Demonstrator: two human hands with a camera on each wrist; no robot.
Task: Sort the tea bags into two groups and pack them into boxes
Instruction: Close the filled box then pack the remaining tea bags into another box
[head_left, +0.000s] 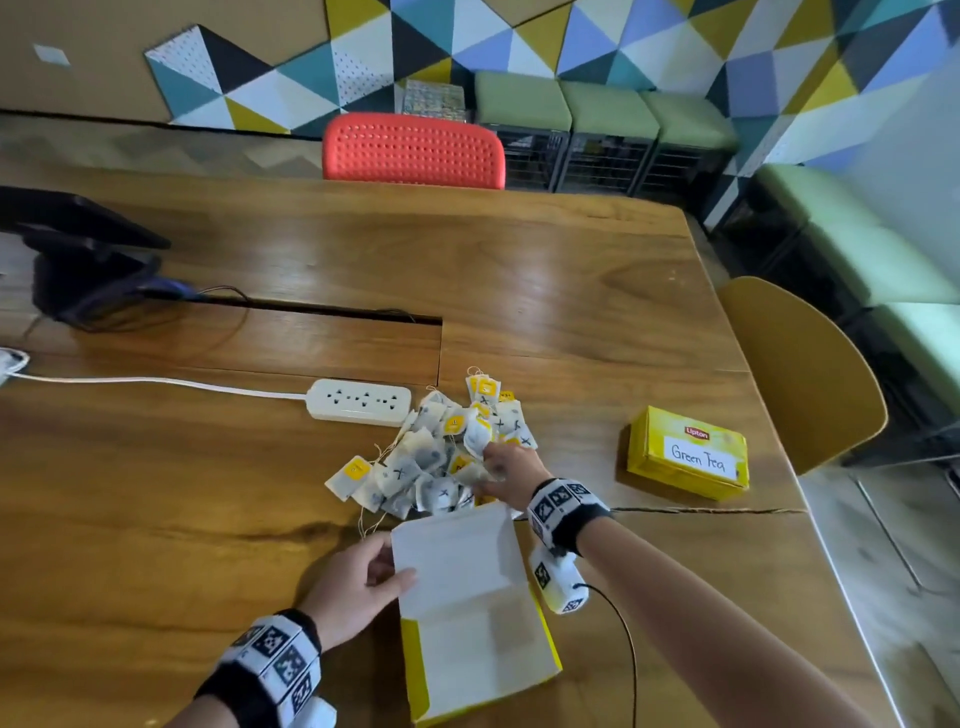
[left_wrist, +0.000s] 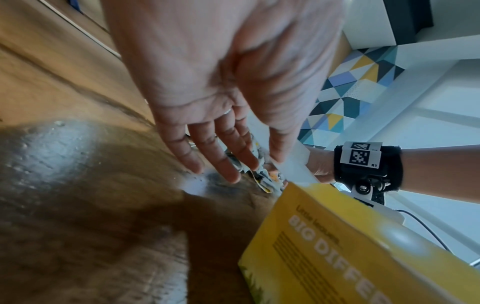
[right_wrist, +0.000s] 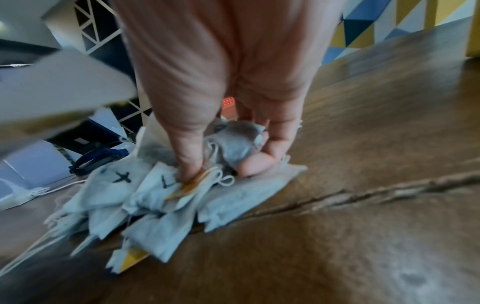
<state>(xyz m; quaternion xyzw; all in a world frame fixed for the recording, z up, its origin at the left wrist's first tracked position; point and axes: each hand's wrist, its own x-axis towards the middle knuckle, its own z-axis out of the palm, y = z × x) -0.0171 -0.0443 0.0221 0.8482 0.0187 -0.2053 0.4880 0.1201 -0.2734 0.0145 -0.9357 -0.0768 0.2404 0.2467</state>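
A heap of white tea bags (head_left: 436, 457), some marked with a black X and some with yellow tags, lies mid-table. My right hand (head_left: 488, 475) reaches into its near right side. In the right wrist view its thumb and fingers (right_wrist: 221, 162) pinch a grey-white tea bag (right_wrist: 233, 142) on top of the heap (right_wrist: 155, 197). An open yellow box (head_left: 467, 649) lies in front of me with its white lid flap (head_left: 457, 551) raised. My left hand (head_left: 387, 564) rests its thumb on the flap's inside face, fingers (left_wrist: 228, 164) straight beside it. A closed yellow box labelled Green Tea (head_left: 688, 452) sits to the right.
A white power strip (head_left: 358, 399) with its cord lies left of the heap. A black device (head_left: 78, 260) stands at the far left beside a cable slot. A crack (head_left: 701, 510) runs to the table's right edge. A red chair (head_left: 413, 150) and a yellow chair (head_left: 800, 374) flank the table.
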